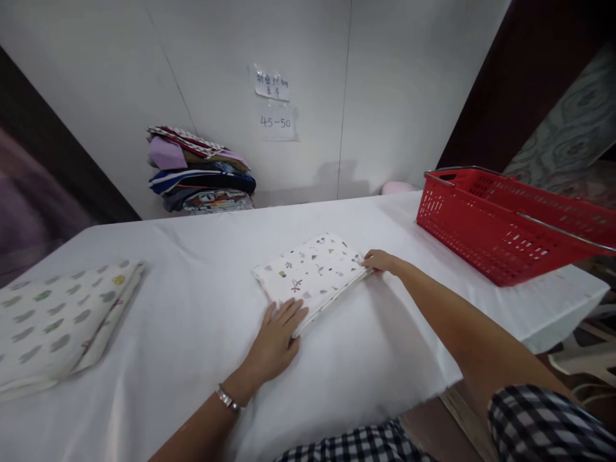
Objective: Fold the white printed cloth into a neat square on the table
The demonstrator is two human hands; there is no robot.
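A folded white cloth with small printed motifs (310,273) lies flat in the middle of the white-covered table (202,321). My left hand (276,337), with a bracelet at the wrist, rests flat with its fingers on the cloth's near corner. My right hand (380,261) touches the cloth's right corner, fingers curled at its edge. Neither hand lifts the cloth.
A red plastic basket (505,224) with a metal handle stands at the table's right end. A folded spotted cloth pile (58,321) lies at the left. A stack of folded coloured fabrics (199,170) sits against the back wall below paper notes (274,102).
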